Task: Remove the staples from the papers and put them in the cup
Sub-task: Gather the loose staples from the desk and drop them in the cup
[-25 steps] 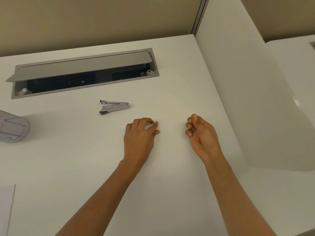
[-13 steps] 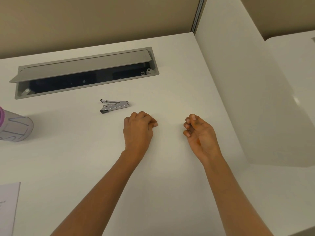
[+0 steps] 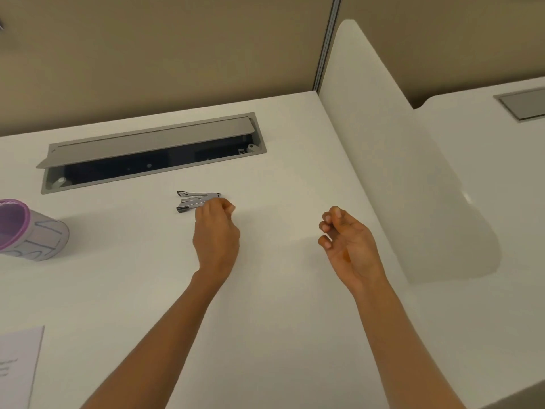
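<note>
A metal staple remover [image 3: 191,199] lies on the white desk [image 3: 280,335], below the cable hatch. My left hand [image 3: 216,231] is at its right end, fingers curled down over that end and thumb against the forefinger; the end is hidden beneath them. My right hand [image 3: 348,240] hovers to the right, palm turned left, fingers loosely curled and holding nothing. A grey cup [image 3: 41,240] with a purple rim stands at the left edge. A corner of a sheet of paper [image 3: 17,364] shows at the lower left. No staple can be made out.
An open grey cable hatch [image 3: 147,154] is set into the desk at the back. A white divider panel [image 3: 398,187] rises along the right side, with another desk [image 3: 486,172] beyond it. A tan wall closes off the back.
My left hand has moved up and left from the bare desk to the staple remover's right end. The right hand stays about where it was. The view has tilted up and left.
</note>
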Available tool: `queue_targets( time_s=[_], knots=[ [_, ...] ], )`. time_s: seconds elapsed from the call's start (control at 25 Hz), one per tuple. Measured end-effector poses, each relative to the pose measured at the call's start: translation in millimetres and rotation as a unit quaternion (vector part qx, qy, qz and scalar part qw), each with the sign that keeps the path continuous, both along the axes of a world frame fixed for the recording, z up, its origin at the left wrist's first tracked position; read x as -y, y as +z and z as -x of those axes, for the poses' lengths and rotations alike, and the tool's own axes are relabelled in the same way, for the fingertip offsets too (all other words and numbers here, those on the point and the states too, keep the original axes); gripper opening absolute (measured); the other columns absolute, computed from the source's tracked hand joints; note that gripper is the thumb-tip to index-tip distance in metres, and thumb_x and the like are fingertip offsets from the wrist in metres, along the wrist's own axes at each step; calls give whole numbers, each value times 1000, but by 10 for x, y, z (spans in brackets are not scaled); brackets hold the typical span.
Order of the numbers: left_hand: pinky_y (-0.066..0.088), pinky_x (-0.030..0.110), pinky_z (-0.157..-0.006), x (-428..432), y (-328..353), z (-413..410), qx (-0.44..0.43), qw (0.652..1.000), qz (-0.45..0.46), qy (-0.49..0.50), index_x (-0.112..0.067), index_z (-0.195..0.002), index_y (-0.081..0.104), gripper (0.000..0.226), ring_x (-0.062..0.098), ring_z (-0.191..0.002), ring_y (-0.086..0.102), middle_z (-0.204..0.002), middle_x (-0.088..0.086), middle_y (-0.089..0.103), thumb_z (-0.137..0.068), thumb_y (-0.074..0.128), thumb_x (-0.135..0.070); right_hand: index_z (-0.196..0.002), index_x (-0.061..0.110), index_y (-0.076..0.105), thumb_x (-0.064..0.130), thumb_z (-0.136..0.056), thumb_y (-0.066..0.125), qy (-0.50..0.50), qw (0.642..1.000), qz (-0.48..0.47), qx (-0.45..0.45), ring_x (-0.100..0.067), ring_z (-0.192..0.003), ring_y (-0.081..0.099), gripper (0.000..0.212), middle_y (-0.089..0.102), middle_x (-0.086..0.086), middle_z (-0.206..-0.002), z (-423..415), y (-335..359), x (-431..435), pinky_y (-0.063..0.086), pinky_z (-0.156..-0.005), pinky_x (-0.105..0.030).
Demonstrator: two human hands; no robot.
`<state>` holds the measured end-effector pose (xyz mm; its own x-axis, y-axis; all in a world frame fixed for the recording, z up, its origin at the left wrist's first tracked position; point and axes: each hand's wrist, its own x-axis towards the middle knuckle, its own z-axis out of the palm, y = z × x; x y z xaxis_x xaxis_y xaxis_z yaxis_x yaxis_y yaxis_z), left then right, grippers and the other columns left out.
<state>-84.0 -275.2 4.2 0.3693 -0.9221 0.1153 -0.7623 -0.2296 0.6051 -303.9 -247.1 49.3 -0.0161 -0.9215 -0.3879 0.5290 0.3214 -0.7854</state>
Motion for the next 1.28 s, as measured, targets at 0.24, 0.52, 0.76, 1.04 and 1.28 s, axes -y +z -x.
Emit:
queue_targets(
  time_s=[0.24,0.52,0.76,1.04,1.28],
  knots=[
    [42,36,-72,-393,302,-519,-150,984,31,93,-7,-103,56,20,32,-89,57,-96,11,64,-102,39,-17,-78,17,60,19,-88,59,19,1000,-5,24,-10,-70,50,11,55,3,-80,-211,44,-108,35,-51,-21],
    [44,36,-73,-798,549,-1200,-167,975,79,127,-18,-94,54,14,25,-84,55,-92,0,61,-101,42,-16,-81,17,59,22,-86,61,51,998,-7,40,-10,-69,51,7,56,4,-77,-797,128,-94,37,-50,-20],
    [40,26,-69,-1072,758,-2115,-153,960,124,198,-11,-99,61,13,22,-83,57,-93,5,65,-99,50,-18,-81,16,68,20,-93,58,150,989,-9,12,-10,-67,55,16,61,0,-76,-1985,260,5,41,-49,-21],
    [46,32,-72,-875,937,-3122,-67,967,92,230,-10,-107,66,23,23,-95,60,-105,9,69,-97,53,-26,-95,16,69,27,-91,63,281,943,68,-166,-15,-78,56,13,65,0,-83,-3907,505,288,47,-60,-24],
    [40,31,-83,-633,817,-3416,-13,983,49,175,-16,-103,73,22,22,-104,58,-114,4,68,-92,61,-30,-104,10,71,24,-92,63,331,805,203,-449,-21,-95,61,20,69,-7,-106,-4672,412,507,52,-79,-30]
  ],
)
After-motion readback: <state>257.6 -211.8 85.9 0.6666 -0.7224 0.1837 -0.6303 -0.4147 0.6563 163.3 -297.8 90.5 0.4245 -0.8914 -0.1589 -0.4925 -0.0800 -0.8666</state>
